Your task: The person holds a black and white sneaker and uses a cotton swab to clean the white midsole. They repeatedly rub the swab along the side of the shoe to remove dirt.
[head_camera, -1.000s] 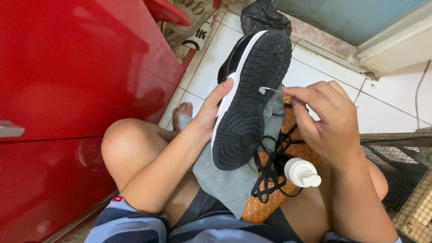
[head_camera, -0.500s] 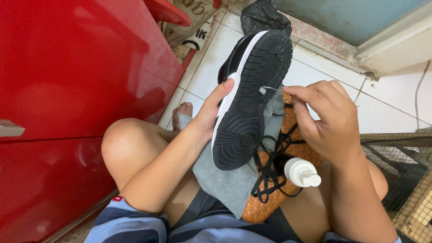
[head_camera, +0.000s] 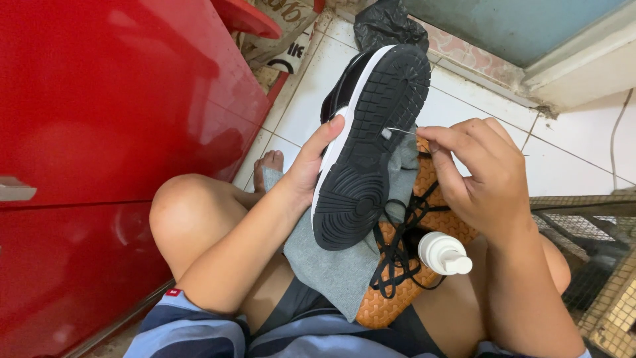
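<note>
black shoe [head_camera: 371, 139] with a white sole edge and ridged tread. grey cloth [head_camera: 338, 272], orange textured shoe [head_camera: 391, 301], black laces [head_camera: 397, 245]. red cabinet [head_camera: 112, 132].

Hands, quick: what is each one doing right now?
Left hand: closed around the side of the black-soled shoe, holding it sole-up.
Right hand: fingers pinched on a thin needle-like pin touching the sole.

Left hand [head_camera: 311, 166] raised, palm turned right, thumb extended upward, fingers wrapped out of sight. Right hand [head_camera: 487, 176] opposite and close, fingertips [head_camera: 430, 134] pinched together, knuckles up, wrist bent. Both forearms angled upward.
</note>
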